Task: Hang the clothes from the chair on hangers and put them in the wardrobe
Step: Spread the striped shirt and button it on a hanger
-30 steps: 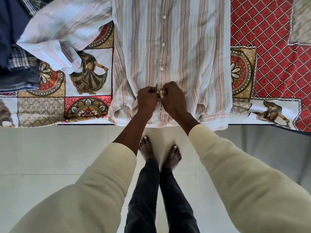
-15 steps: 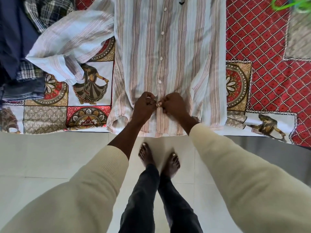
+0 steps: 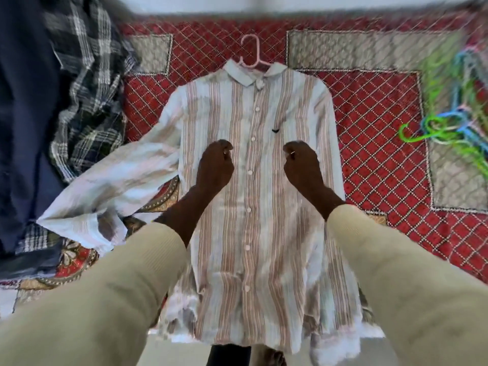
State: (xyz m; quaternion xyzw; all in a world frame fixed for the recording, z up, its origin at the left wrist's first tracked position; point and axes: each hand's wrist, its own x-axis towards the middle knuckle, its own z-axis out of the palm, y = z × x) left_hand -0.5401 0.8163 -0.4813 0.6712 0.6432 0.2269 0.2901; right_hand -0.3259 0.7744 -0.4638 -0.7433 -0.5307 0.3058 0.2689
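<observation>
A red patterned bedspread [image 3: 369,122] carries the buttoned striped shirt [image 3: 266,207], laid flat on its back with a pink hanger [image 3: 250,52] hooked out past the collar. Over its chest hover the left hand [image 3: 215,165] and right hand [image 3: 302,165], each clenched and grasping nothing, well apart. Green and blue hangers [image 3: 446,122] lie heaped on the right.
</observation>
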